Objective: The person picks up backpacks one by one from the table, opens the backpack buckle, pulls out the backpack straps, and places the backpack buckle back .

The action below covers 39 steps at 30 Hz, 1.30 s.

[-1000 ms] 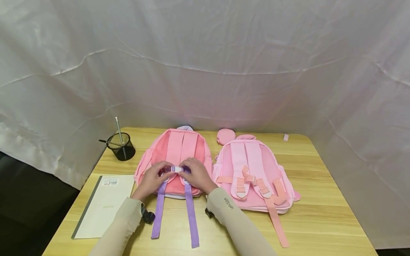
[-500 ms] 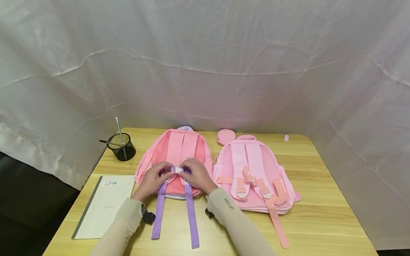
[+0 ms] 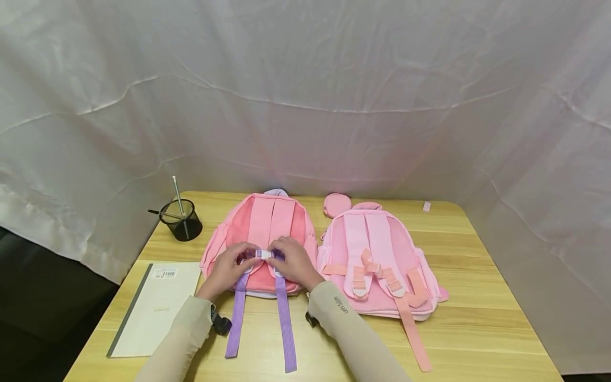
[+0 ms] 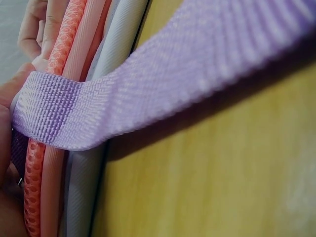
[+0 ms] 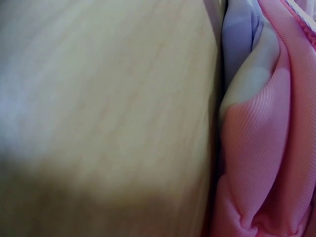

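A coral pink backpack [image 3: 234, 223] lies with its shoulder straps facing up. Over its lower middle, my left hand [image 3: 228, 269] and right hand [image 3: 296, 261] pinch the two ends of a white buckle [image 3: 264, 254] on purple webbing. The buckle's halves appear joined, though fingers cover parts of it. Two purple straps [image 3: 285, 329] hang from the bag's bottom onto the table. Close up in the left wrist view, a purple strap [image 4: 49, 103] loops over the bag's mesh edge, with fingers [image 4: 32, 29] beside it. Only the bag's pink side [image 5: 256, 148] shows in the right wrist view.
A light pink backpack [image 3: 406, 249] with orange straps lies to the right, a round pink pouch [image 3: 337, 204] behind it. At left are a white notebook [image 3: 157, 313] and a black mesh pen cup [image 3: 186, 225]. A small tag [image 3: 427, 206] lies near the wooden table's [image 3: 477, 318] far edge.
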Motion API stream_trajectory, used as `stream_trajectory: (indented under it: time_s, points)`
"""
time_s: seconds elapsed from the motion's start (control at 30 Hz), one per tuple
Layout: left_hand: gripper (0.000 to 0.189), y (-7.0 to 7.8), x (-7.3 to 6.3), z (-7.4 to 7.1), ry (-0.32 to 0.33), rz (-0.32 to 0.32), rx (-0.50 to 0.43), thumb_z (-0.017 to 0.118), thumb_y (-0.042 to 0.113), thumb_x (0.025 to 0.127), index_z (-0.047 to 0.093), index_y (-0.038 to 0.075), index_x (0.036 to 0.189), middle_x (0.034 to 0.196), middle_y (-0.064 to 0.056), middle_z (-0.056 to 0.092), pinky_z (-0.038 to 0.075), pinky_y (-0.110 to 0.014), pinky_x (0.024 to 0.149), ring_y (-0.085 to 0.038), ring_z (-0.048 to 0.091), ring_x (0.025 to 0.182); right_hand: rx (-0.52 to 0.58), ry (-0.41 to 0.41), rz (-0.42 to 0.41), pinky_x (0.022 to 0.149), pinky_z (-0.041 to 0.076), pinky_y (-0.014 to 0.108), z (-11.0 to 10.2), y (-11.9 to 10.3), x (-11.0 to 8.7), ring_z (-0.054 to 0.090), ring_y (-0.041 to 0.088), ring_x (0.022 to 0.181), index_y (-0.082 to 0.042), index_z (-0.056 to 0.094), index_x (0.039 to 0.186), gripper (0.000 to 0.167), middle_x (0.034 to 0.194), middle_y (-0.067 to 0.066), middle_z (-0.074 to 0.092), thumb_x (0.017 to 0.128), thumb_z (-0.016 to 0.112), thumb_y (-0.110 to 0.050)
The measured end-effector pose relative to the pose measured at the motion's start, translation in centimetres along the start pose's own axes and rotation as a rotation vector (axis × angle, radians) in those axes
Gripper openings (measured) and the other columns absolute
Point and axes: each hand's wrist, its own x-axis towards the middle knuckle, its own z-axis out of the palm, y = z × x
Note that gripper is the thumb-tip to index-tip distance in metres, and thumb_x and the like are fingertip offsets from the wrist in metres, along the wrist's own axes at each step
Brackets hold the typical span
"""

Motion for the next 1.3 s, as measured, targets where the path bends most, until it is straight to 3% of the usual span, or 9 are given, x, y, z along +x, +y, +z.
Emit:
stream_trajectory:
  time_s: [0.57, 0.97, 1.3]
  points:
    - [0.019, -0.02, -0.23, -0.01, -0.004, 0.005, 0.013, 0.074, 0.03, 0.097, 0.07, 0.029, 0.115, 0.1, 0.01, 0.068, 0.048, -0.032, 0.081, -0.012, 0.057, 0.088, 0.049, 0.032, -0.067, 0.088, 0.05, 0.033, 0.07, 0.21, -0.03, 0.058, 0.016, 0.095, -0.017, 0.069, 0.096, 0.012, 0.095, -0.002, 0.065, 0.09, 0.079, -0.021]
    - [0.019, -0.05, -0.25, -0.16, -0.012, -0.051, -0.024, 0.071, 0.034, 0.099, 0.068, 0.033, 0.118, 0.097, 0.008, 0.063, 0.047, -0.029, 0.077, -0.015, 0.055, 0.086, 0.16, 0.006, 0.032, 0.084, 0.048, 0.028, -0.25, 0.32, 0.14, 0.056, 0.014, 0.092, -0.015, 0.074, 0.1, 0.01, 0.095, 0.0, 0.067, 0.092, 0.079, -0.018]
    - [0.02, -0.12, -0.29, -0.19, 0.026, -0.062, -0.118, 0.07, 0.027, 0.1, 0.068, 0.024, 0.12, 0.094, 0.002, 0.065, 0.045, -0.026, 0.072, -0.014, 0.055, 0.081, 0.233, 0.04, 0.045, 0.081, 0.047, 0.027, -0.39, 0.54, -0.16, 0.056, 0.014, 0.089, -0.014, 0.072, 0.1, 0.011, 0.095, 0.001, 0.066, 0.092, 0.078, -0.018]
